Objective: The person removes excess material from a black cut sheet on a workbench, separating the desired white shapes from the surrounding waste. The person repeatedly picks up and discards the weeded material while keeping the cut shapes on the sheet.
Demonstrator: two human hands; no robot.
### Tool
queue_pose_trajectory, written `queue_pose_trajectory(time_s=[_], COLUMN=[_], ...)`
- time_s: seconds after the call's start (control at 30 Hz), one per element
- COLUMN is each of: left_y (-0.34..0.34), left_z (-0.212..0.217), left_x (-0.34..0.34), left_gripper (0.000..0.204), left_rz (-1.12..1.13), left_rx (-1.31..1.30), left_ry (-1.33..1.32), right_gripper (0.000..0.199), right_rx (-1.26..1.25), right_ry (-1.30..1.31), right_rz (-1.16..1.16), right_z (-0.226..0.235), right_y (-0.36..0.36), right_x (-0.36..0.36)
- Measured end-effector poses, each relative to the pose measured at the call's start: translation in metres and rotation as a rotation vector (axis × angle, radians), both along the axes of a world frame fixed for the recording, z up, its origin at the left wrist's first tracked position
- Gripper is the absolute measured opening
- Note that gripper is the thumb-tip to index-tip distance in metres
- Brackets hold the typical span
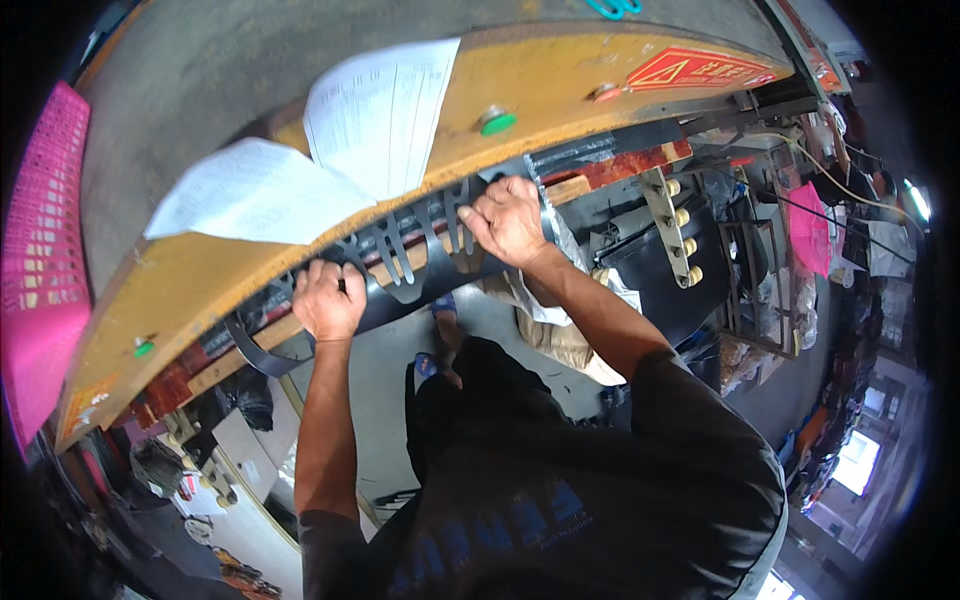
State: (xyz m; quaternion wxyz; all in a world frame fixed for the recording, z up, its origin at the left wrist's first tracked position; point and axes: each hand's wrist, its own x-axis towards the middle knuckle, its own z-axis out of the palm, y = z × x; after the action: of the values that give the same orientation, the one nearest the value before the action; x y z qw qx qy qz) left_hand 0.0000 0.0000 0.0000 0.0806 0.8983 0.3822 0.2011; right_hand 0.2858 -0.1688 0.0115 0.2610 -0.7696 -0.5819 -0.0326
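Note:
A dark, flexible-looking black sheet (378, 312) lies along the front of a yellow machine beam, its near part bending down toward me. Long fork-like cut shapes (405, 268) show between my hands, beneath the beam's edge. My left hand (330, 303) is closed over the sheet's left part, knuckles up, thumb on the right. Farther right and higher, my right hand (507, 222) has its fingers curled over the same sheet. Both sets of fingertips are partly hidden. Left of my left hand, a black strip (265, 352) loops downward.
The yellow beam (560, 85) carries paper sheets (375, 110), a green button (496, 121) and a red warning label (700, 68). A pink basket (42, 270) stands at far left. A roller bar (672, 228) juts out on the right, near a metal rack (755, 290).

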Motion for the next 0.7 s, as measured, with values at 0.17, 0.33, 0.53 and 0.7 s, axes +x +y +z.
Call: queue_pose_trajectory(time_s=[0.17,0.33,0.53,0.7], left_y=[-0.004,-0.030,-0.124,-0.173], left_z=[0.020,0.024,0.090,0.136], left_x=[0.011,-0.004,-0.068,-0.074], left_gripper=[0.020,0.019,0.019,0.016], left_rz=[0.003,-0.020,-0.149,-0.126], left_rx=[0.008,-0.051,-0.367,-0.290], left_ry=[-0.062,-0.109,-0.136,-0.151], right_gripper=[0.024,0.024,0.022,0.032], right_rx=[0.021,0.019,-0.189,-0.045], right_ry=[-0.009,0.041,0.451,0.547], right_rz=[-0.013,-0.026,-0.026,-0.072], right_z=[0.017,0.019,0.074,0.096], right_y=[0.000,-0.026,-0.105,-0.092], right_x=[0.009,-0.007,-0.046,-0.061])
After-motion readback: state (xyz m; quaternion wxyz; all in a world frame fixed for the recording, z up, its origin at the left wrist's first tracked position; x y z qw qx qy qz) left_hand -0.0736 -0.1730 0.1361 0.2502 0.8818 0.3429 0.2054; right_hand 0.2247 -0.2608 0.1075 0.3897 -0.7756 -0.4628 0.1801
